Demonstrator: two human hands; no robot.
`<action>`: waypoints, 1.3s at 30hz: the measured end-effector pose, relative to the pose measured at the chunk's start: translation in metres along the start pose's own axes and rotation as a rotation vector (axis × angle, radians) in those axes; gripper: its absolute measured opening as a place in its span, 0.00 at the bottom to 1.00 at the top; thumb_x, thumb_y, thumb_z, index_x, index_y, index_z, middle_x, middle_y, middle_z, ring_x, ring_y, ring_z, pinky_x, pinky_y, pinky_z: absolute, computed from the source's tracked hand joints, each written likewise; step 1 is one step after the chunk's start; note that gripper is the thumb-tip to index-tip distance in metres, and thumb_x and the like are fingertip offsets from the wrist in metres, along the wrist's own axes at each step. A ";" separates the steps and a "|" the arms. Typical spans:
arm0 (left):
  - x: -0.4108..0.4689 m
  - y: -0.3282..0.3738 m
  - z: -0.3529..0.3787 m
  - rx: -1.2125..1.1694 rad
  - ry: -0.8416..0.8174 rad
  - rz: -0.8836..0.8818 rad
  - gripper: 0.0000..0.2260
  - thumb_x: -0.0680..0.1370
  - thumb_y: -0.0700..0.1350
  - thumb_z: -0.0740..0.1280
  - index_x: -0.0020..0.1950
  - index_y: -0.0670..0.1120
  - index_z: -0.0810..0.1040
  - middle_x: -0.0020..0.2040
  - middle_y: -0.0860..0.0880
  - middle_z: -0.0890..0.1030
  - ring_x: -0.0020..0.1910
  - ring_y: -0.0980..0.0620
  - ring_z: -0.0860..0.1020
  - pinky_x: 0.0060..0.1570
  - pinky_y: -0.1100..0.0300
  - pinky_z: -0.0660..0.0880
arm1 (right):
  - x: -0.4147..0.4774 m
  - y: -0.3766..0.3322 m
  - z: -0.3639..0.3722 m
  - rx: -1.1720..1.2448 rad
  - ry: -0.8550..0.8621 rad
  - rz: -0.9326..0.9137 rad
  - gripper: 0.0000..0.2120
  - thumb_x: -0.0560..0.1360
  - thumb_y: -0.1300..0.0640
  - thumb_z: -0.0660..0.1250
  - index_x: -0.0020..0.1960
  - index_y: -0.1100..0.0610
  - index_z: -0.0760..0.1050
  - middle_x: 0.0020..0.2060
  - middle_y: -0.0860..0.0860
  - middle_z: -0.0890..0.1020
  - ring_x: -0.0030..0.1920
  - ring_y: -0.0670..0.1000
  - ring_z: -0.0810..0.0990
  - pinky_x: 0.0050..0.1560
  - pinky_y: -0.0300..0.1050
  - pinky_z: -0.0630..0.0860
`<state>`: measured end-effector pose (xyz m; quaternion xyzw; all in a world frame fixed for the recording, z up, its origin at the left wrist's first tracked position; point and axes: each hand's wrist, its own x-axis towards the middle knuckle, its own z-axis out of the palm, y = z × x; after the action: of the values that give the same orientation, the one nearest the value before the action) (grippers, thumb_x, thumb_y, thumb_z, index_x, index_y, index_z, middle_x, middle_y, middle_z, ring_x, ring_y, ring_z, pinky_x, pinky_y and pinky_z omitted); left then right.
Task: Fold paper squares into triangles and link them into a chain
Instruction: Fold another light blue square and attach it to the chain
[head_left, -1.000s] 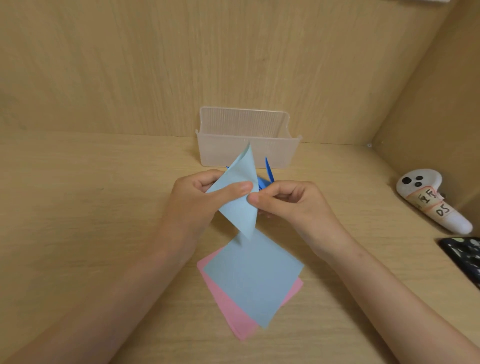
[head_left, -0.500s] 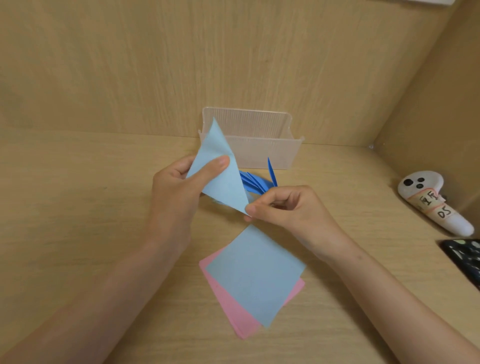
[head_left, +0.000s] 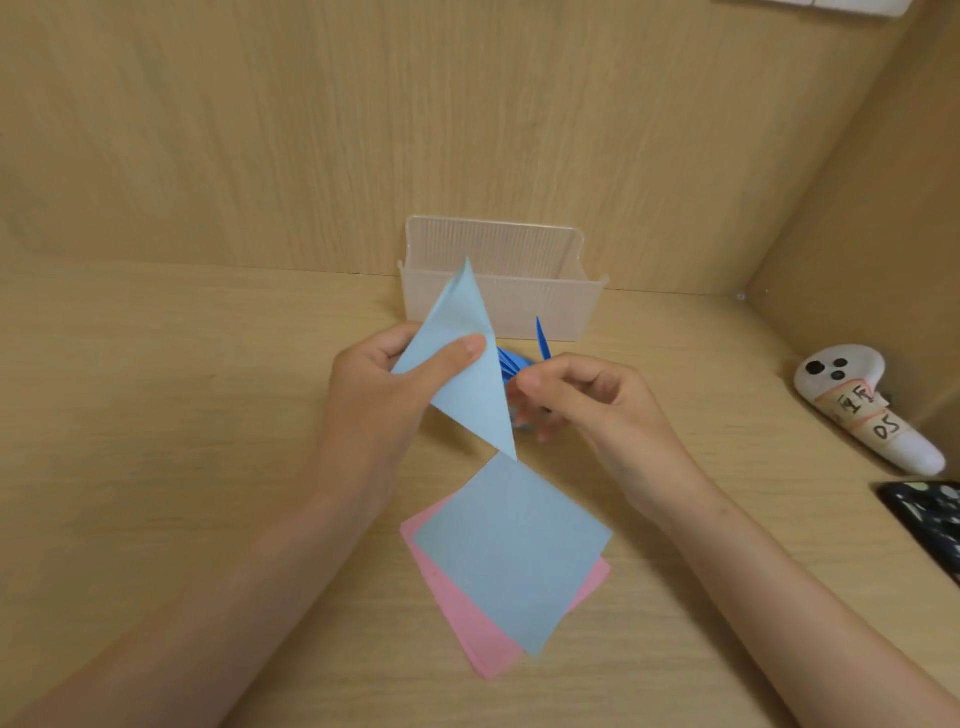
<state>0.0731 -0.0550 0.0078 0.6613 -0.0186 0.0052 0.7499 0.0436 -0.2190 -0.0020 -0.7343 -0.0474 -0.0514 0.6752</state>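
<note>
My left hand pinches a light blue paper folded into a triangle, thumb on its front, and holds it upright above the table. My right hand is just right of the triangle with its fingers loosely curled and apart, and I see nothing in it. The triangle's lower tip hangs free. Behind both hands lie dark blue folded pieces, mostly hidden, with one point sticking up. A light blue square lies on a pink square on the table in front of me.
A clear ribbed plastic box stands against the back wall. At the right lie a white controller with a taped label and a dark patterned object at the frame's edge. Wooden walls close in the back and the right side.
My right hand has let go of the triangle's lower tip and drawn back to the right. My left hand has turned the triangle more upright and kept hold of it.
</note>
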 end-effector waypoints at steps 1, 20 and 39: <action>-0.002 -0.001 0.002 0.003 -0.021 -0.007 0.03 0.70 0.43 0.75 0.42 0.47 0.83 0.36 0.53 0.84 0.34 0.58 0.81 0.34 0.67 0.76 | 0.000 0.000 0.001 0.016 0.011 0.003 0.04 0.71 0.56 0.71 0.40 0.57 0.81 0.36 0.50 0.84 0.36 0.46 0.79 0.36 0.37 0.74; -0.005 -0.003 0.006 0.032 -0.158 -0.049 0.12 0.67 0.40 0.76 0.49 0.45 0.82 0.38 0.47 0.86 0.36 0.50 0.84 0.37 0.63 0.79 | 0.001 0.008 0.004 -0.012 0.024 -0.075 0.04 0.71 0.67 0.71 0.38 0.63 0.78 0.31 0.54 0.81 0.34 0.48 0.78 0.39 0.37 0.75; -0.002 0.005 0.001 -0.132 -0.106 -0.129 0.18 0.68 0.41 0.75 0.55 0.52 0.78 0.38 0.50 0.86 0.34 0.57 0.82 0.33 0.67 0.76 | -0.001 0.003 0.007 -0.010 -0.034 -0.076 0.05 0.70 0.65 0.72 0.37 0.59 0.79 0.31 0.49 0.81 0.35 0.47 0.77 0.41 0.38 0.74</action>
<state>0.0710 -0.0558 0.0125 0.6096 -0.0161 -0.0795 0.7886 0.0430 -0.2125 -0.0061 -0.7361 -0.0865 -0.0647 0.6681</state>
